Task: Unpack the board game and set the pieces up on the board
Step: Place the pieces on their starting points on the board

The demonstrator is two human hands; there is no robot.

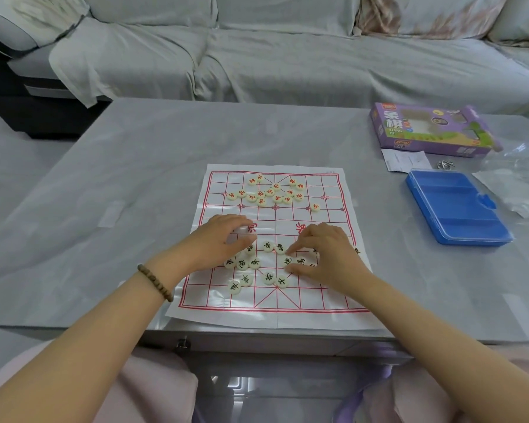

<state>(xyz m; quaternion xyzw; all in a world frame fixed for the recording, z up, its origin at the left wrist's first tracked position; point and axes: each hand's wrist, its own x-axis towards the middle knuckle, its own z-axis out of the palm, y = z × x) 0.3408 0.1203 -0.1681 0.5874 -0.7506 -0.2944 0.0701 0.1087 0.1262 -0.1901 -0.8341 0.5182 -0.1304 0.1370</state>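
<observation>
- On the near half of the board (324, 186), my left hand (222, 238) arches over the black-lettered pieces (251, 271), fingers curled down, tips just beside one disc. I cannot tell whether it grips anything.
- Just right of it, my right hand (329, 254) lies low on the sheet. Its forefinger and thumb reach out on either side of one black-lettered disc, but I cannot tell whether they actually squeeze it.
- I see a bead bracelet (155, 282) on the left wrist.
- Black-lettered discs lie loose and off the grid points between and under both hands.
- Across the board's middle band, the red-lettered pieces (269, 192) sit bunched on the far half, with one stray disc apart to the right.
- The board lies flat at the near edge of the grey table (119, 178).
- Well to the right, the blue case (458, 209) lies open, with a paper slip (406, 160) and the purple game box (431, 129) beyond it, and a clear plastic bag (519, 178) alongside.
- A covered sofa (257, 56) runs behind the table.
</observation>
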